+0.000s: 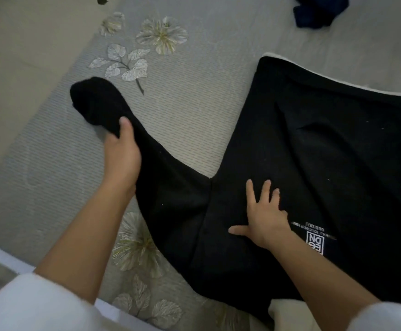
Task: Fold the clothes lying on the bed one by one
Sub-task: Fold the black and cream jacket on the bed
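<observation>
The black garment (302,151) was plain, save for a white printed logo (315,242) of boxed letters with small lines of text. The bed (182,111) cover was grey with fine dashed rows and pale flower-and-leaf motifs touched with yellow. A dark blue garment (319,10) lay at the upper edge. Both sleeves (34,304) were white.

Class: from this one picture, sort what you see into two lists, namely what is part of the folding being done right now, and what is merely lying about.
In the job now:
- black sweatshirt, spread on the bed
- its sleeve, gripped by the left hand
- right hand, pressed flat on the body

Lying about:
- dark blue garment at the far edge, untouched, perhaps next
</observation>
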